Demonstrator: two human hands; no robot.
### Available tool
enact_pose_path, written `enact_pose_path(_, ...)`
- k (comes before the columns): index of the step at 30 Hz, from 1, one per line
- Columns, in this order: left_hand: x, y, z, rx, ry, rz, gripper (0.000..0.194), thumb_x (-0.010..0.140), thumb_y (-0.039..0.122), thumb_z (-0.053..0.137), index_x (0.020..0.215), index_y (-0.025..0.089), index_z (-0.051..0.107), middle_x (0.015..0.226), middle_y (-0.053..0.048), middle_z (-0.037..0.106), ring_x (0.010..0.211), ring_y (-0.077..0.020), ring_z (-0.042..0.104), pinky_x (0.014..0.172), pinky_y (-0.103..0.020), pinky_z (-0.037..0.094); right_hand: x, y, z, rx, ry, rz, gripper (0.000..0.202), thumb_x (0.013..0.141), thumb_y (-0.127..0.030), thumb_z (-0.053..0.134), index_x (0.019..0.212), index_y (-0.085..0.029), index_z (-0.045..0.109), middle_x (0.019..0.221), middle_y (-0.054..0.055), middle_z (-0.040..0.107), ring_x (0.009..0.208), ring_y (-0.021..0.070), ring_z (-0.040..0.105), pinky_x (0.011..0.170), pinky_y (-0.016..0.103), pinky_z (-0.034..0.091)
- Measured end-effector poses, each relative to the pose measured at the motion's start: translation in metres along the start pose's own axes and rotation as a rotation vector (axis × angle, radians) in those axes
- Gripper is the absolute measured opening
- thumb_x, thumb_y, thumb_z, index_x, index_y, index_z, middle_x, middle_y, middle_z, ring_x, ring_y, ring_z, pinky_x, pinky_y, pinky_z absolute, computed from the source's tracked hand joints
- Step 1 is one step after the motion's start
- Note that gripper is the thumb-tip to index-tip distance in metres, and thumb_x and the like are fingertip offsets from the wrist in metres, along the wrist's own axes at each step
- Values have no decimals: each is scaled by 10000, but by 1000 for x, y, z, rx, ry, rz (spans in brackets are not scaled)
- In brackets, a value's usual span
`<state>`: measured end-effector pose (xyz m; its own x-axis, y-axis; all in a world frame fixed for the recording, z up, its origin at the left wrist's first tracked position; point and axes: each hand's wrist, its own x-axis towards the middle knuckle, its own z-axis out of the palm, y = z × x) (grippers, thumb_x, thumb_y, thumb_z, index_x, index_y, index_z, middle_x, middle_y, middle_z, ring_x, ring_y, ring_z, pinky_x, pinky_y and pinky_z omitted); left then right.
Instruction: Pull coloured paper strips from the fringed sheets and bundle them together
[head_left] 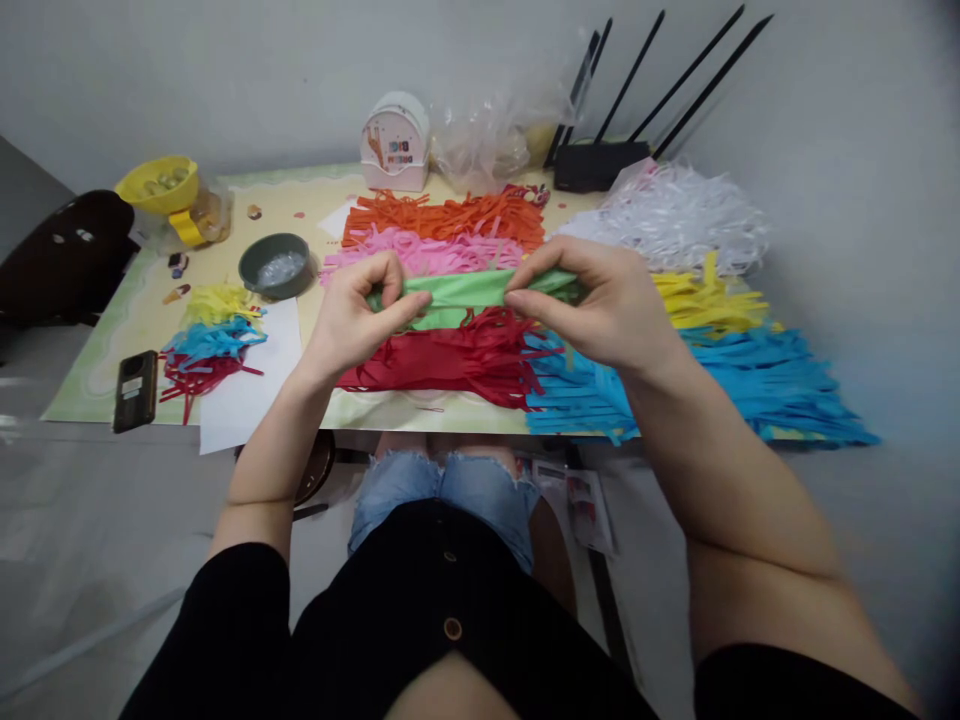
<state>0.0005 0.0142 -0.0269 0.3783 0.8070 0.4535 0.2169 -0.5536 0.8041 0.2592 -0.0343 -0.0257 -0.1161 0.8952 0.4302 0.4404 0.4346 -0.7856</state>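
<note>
Stretched between my two hands is a light green tissue paper piece (469, 290), folded into a band. My left hand (360, 310) pinches its left part between thumb and fingers. On the other side my right hand (600, 300) grips it the same way near the right end. Just below the green band lies a red tissue fringe (450, 358) with cut strips at its ends. A pink fringe (442, 248) and an orange fringe (450, 215) lie behind it. Blue fringe (765, 380) spreads under and beyond my right forearm.
Yellow fringe (709, 300) and white shredded strips (682, 220) lie at right, near a black router (600, 165). Leftward are a dark green bowl (276, 265), a small multicoloured tassel (214, 340), white paper (251, 385), a phone (136, 390) at the edge and a yellow bowl (157, 187).
</note>
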Motion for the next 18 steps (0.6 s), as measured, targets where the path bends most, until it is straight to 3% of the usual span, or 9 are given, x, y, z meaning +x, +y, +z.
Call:
enact_pose_path(3,1,-1,1,66,15,15,275,759,350,861,884,228,648,828,-24,676,829,-178,656,765,-302,541,-2,-2,1,-55,42,-36,233,811,-377,806,1022,-291,757,1080,39,790,989,276,735,941,439,583)
enact_pose_path(5,0,-2,1,118,0,24,249,783,321,835,952,215,686,892,-41,725,888,-190,684,821,-308,552,-3,-1,2,-84,54,-31,224,826,-335,788,1044,-292,765,1121,47,792,1044,295,739,987,470,569)
enact_pose_path(8,-3,-2,2,137,-12,8,161,841,309,778,863,196,667,812,-31,737,806,-172,704,800,-297,571,-4,1,5,-97,84,17,75,830,-287,775,902,-274,764,963,38,797,946,287,754,935,472,588)
enact_pose_path(10,-5,-3,3,30,-25,-57,200,877,349,760,842,199,632,753,-19,728,712,-154,711,725,-279,586,-5,3,7,-28,100,59,44,823,-276,782,853,-263,753,839,18,771,822,251,749,841,432,612)
enact_pose_path(14,-9,-7,6,-287,-48,-214,348,852,508,804,929,205,651,715,-12,723,625,-157,733,625,-273,614,-7,6,13,258,98,154,115,829,-322,801,930,-267,792,726,-10,727,659,185,718,684,351,627)
enact_pose_path(18,-10,-10,8,-395,-8,-261,370,810,520,825,949,192,724,718,-24,720,628,-165,738,605,-279,621,-6,12,19,462,94,224,206,783,-400,853,940,-274,811,712,-7,720,630,168,701,643,333,630)
